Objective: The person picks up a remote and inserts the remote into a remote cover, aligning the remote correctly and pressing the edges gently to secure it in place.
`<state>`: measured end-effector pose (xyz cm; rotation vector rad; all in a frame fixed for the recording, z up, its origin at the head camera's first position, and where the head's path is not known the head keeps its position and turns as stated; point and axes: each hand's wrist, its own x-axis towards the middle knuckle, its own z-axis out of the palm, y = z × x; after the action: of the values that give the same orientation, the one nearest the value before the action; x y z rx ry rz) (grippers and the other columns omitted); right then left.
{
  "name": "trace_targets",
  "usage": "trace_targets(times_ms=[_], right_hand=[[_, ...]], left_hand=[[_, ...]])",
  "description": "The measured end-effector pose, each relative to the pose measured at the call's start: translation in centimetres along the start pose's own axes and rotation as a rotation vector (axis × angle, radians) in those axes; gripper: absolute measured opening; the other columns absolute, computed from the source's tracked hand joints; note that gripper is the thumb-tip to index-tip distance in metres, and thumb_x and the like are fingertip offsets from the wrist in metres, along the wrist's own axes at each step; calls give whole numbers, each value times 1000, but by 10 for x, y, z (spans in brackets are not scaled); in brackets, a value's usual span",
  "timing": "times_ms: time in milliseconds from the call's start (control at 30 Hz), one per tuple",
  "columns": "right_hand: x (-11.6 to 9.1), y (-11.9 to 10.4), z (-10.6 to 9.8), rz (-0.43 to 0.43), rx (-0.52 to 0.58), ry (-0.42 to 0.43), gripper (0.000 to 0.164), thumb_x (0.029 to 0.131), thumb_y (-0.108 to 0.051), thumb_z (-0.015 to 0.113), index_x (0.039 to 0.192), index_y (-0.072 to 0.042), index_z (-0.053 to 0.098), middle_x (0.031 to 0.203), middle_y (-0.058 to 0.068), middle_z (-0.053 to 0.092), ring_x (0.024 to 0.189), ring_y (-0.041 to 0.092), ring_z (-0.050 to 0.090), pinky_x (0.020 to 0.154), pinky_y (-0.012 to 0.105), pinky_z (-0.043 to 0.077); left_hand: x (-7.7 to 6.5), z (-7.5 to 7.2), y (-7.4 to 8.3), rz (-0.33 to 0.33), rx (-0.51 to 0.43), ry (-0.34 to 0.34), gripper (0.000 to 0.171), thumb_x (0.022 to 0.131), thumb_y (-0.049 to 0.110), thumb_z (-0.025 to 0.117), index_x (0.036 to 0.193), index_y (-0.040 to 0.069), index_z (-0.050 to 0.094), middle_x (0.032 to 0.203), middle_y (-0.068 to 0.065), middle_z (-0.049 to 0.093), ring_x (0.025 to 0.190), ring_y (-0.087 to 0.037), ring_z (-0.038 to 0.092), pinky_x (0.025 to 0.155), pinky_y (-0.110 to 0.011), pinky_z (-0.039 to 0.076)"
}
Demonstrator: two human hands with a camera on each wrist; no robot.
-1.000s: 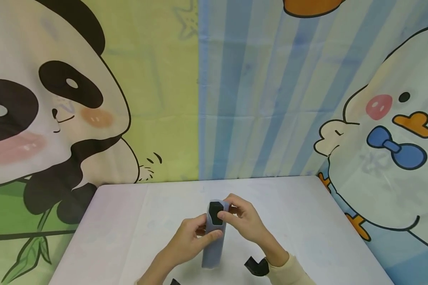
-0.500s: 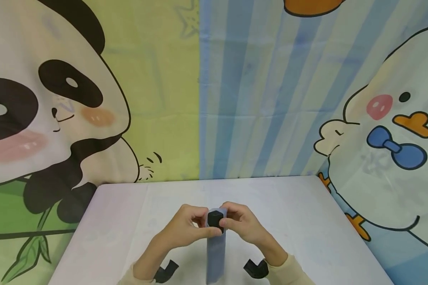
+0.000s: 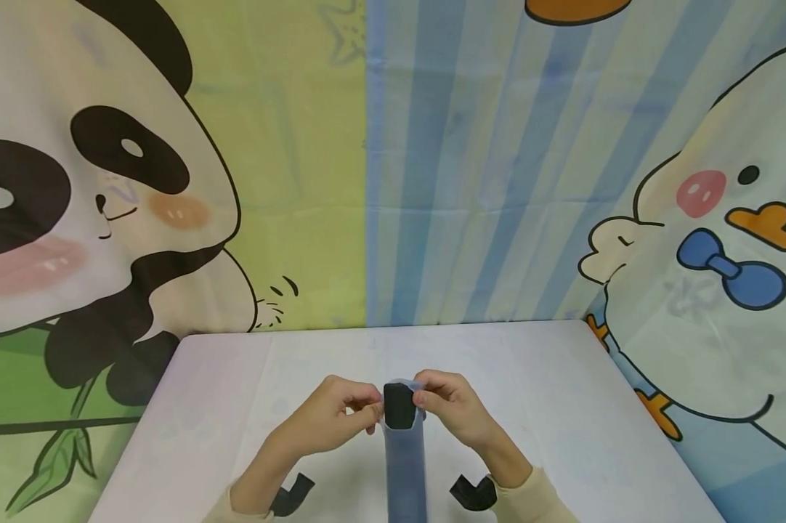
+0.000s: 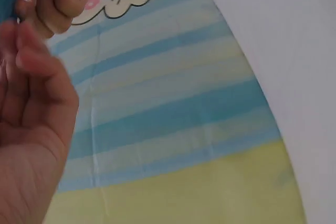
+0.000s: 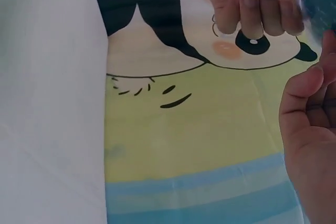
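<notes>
A long, narrow blue translucent sleeve (image 3: 405, 472) stands between the hands in the head view, its lower end cut off by the frame. A black blocky piece (image 3: 399, 405) shows at its top opening; how deep it reaches is hidden. At the left edge of the opening, my left hand (image 3: 324, 414) pinches the rim between thumb and fingers. My right hand (image 3: 458, 407) pinches the opposite edge. In the right wrist view the blue sleeve (image 5: 317, 3) has a bumpy, bubble-like surface; the left wrist view catches only a sliver of it.
A white table (image 3: 524, 385) lies beneath the hands. Behind it hangs a printed cloth (image 3: 484, 181) with a panda and a white bird. Black straps (image 3: 474, 494) stick out near both wrists.
The sleeve has come nearer, its lower end passing out of the frame. My left hand has shifted from the sleeve's side up to the rim, and the opening looks wider around the black piece.
</notes>
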<state>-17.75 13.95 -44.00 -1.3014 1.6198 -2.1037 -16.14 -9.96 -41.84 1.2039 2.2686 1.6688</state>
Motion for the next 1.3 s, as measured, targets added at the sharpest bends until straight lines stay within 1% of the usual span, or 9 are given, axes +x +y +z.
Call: trace_targets(times_ms=[167,367,500,667,833,933,1100,1167,1300], right_hand=[[2,0,3,48,-102,-15,13,106,-5,48,103,3,58,88,15,52,77,13,50,64,30,44],[0,2,2,53,-141,-10,12,106,-3,48,106,4,58,94,16,57,81,11,55,69,26,49],[-1,5,4,43,-278,24,10,103,3,49,110,3,56,94,18,59,80,12,57,68,28,52],[-2,9,13,45,-469,119,22,98,8,58,118,-1,58,98,11,65,81,12,64,68,31,58],[2,7,15,-28,-463,145,25,93,15,60,115,3,61,95,16,65,79,11,63,63,33,59],[5,3,15,-41,-469,125,21,92,16,61,110,4,61,90,16,64,77,8,60,61,32,58],[3,-5,14,-4,-442,92,20,92,14,62,108,2,61,88,14,64,77,7,61,61,32,58],[2,-7,14,19,-434,95,18,93,11,63,108,0,62,89,15,64,78,8,62,62,33,58],[4,-11,17,45,-411,134,14,96,5,63,108,-3,64,91,15,65,81,12,65,65,36,59]], left_hand=[[-2,4,7,-34,316,141,27,89,5,66,71,24,60,65,18,53,57,-1,50,48,-20,42],[-4,11,12,121,660,336,15,78,9,74,84,17,63,74,14,52,63,-3,50,55,-13,43],[-2,16,13,222,799,360,10,79,4,73,83,9,64,73,6,57,63,-4,50,55,-13,44],[-1,21,11,233,861,367,8,82,1,70,82,6,63,71,4,58,59,-4,49,53,-14,45],[3,23,6,229,737,497,7,84,1,63,86,7,60,74,7,52,62,-2,45,52,-12,40],[3,26,6,118,573,530,10,87,-1,63,89,8,60,74,9,48,61,-3,43,49,-15,39],[1,28,13,-192,30,493,5,98,5,60,93,6,61,75,3,51,64,-8,48,54,-20,43],[0,27,15,-254,-181,474,10,101,8,58,95,0,60,76,-1,50,68,-11,48,59,-22,44],[-4,27,20,-168,-276,432,11,102,4,54,98,-4,58,77,-4,48,70,-14,47,62,-26,43]])
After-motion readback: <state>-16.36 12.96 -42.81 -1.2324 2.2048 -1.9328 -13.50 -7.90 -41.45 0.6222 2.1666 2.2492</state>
